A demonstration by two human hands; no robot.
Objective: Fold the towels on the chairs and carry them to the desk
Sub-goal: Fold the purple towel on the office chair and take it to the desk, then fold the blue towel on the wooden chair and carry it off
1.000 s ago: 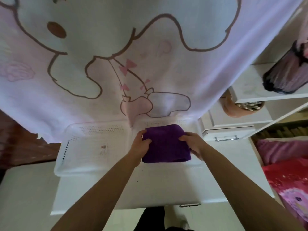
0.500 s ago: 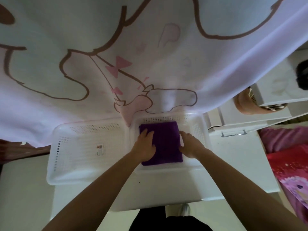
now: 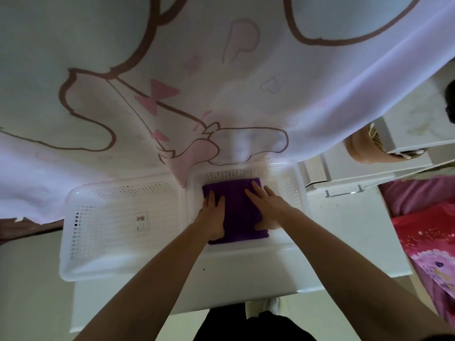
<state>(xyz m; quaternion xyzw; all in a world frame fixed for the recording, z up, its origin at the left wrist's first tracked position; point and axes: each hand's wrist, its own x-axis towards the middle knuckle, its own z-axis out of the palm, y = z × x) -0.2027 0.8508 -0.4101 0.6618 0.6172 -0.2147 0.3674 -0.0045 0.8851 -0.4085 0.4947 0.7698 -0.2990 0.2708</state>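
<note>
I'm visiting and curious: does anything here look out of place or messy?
Mostly tidy: the folded purple towel lies flat in the right basket under the left hand and right hand. One oddity: the cartoon-print cloth hangs so low that its hem dips onto the back rims where that basket meets the left basket.

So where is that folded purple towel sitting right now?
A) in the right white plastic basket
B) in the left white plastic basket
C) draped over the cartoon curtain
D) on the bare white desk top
A: the folded purple towel lies inside the right white perforated plastic basket, with the left hand and the right hand pressing flat on it.
</note>
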